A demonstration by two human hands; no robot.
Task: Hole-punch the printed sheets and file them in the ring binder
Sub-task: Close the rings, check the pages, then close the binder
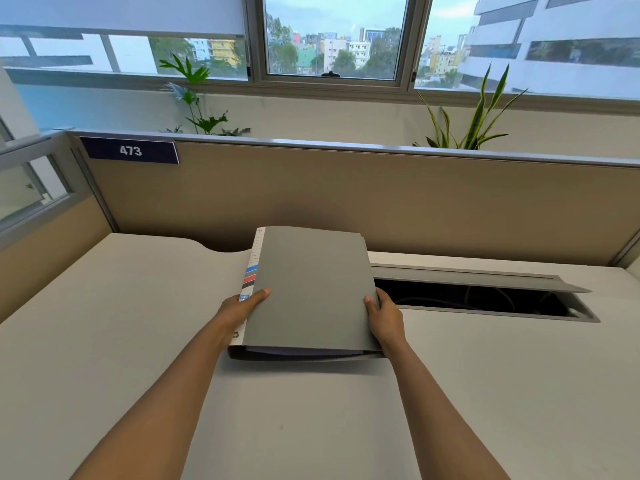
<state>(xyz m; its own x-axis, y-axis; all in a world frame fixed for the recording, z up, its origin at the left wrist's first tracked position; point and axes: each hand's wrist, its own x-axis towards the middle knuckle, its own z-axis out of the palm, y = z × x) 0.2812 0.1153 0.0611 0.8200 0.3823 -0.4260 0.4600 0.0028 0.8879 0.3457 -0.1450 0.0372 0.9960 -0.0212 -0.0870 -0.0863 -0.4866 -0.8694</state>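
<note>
My forearms (166, 393) reach ahead; my left hand (239, 310) grips the spine edge of the closed grey card ring binder (311, 289), my right hand (386, 320) its opening edge; its long axis runs away from me over the pale desk (104, 341).

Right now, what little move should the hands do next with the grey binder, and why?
Probably the right hand lifts the cover open: the ring binder is shut on the desk, the right hand grips its free edge, the left hand holds the spine side, and filing needs it open.
</note>
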